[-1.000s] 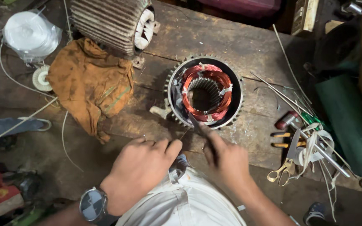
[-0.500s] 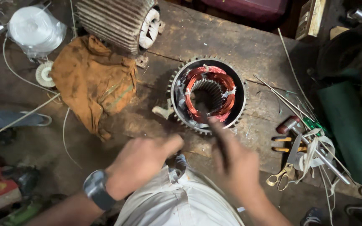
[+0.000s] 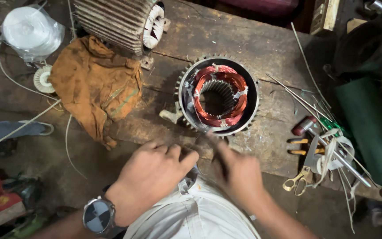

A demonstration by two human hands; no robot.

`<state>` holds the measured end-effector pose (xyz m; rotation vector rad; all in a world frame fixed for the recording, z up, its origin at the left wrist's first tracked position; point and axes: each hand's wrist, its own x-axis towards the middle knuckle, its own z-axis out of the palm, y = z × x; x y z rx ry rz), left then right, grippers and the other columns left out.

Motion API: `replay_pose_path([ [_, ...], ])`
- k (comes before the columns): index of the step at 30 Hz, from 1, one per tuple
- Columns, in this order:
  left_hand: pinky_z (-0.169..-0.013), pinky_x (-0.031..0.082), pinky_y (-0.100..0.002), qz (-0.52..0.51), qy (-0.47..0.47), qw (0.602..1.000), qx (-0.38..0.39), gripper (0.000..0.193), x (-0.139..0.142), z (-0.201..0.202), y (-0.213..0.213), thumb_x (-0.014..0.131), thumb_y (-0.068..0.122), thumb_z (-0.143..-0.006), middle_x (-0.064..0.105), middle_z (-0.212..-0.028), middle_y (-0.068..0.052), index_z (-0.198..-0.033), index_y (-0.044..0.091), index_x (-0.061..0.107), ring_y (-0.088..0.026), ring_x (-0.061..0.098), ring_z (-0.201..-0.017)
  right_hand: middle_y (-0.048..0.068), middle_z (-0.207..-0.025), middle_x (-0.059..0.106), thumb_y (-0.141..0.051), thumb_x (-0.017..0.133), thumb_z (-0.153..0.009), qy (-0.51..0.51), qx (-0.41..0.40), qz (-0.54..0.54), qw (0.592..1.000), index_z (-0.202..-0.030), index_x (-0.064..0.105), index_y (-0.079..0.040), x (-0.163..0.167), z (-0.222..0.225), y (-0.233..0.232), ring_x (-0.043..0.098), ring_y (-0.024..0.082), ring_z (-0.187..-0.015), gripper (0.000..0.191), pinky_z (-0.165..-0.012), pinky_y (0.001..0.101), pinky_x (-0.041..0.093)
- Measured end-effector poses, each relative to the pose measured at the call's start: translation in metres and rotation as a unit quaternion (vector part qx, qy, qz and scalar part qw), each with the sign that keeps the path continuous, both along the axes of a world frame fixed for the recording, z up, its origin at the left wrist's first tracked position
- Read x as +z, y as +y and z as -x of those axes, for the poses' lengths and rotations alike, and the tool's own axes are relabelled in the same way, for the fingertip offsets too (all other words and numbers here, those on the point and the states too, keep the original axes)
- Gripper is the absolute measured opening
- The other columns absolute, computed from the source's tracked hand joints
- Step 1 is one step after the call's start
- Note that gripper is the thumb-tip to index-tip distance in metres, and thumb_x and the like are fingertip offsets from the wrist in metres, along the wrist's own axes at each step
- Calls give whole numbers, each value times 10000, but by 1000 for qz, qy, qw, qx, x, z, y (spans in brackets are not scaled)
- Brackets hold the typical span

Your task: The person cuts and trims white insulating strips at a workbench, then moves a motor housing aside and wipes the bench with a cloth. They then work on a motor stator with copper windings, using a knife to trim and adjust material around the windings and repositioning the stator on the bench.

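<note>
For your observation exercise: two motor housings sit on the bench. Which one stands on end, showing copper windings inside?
The stator nearest the hands, open end up with copper coils visible. The finned motor at the back lies on its side.

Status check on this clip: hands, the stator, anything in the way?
Left hand and right hand close together at bench edge, just below stator; right blurred, grip unclear. Stator upright, copper windings exposed. Orange rag lies left, tools right, both clear of the hands.

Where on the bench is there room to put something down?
Bare wood lies behind the motor stator, toward the finned motor housing, and between the stator and the orange rag. The right end is crowded with scissors, rods and tools.
</note>
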<state>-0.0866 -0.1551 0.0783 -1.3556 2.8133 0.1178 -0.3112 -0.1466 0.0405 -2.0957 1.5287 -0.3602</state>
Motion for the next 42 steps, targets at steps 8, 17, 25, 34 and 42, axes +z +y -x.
replay_pose_path([
  [8,-709,544,-358,-8,2,1000,11,131,-11,1,4,604,199,-831,697,-772,-39,-953,155,623,-220,723,-756,115,-659,701,-119,706,-810,-21,-4,-42,999,-1438,549,-220,4,-5,0,700,320,-544,655,-532,452,549],
  [17,-637,545,-353,-423,304,813,260,132,-18,-1,1,552,229,-1020,806,-827,-58,-1128,189,615,-224,775,-720,106,-717,733,-108,694,-863,-107,-56,-4,993,-1388,585,-190,8,19,-10,747,275,-583,542,-553,405,568],
  [25,-483,536,-386,-154,-17,988,12,279,0,4,-2,605,170,-856,700,-855,-97,-1134,198,593,-281,722,-644,96,-689,710,-110,732,-727,-36,57,71,995,-1393,591,-210,6,-1,-5,697,304,-562,689,-527,441,530],
  [34,-711,510,-377,-19,-32,999,-35,163,1,3,2,583,217,-846,685,-741,-56,-990,177,647,-235,696,-729,117,-748,720,-166,724,-806,-10,62,-29,998,-1418,563,-249,8,3,-15,694,351,-605,638,-547,459,543],
  [42,-730,509,-382,-13,-29,999,-25,99,5,2,0,583,219,-833,672,-713,-30,-916,192,630,-236,681,-757,150,-878,744,-137,731,-840,-125,77,26,989,-1368,601,-195,8,1,-11,733,364,-711,547,-617,437,579],
])
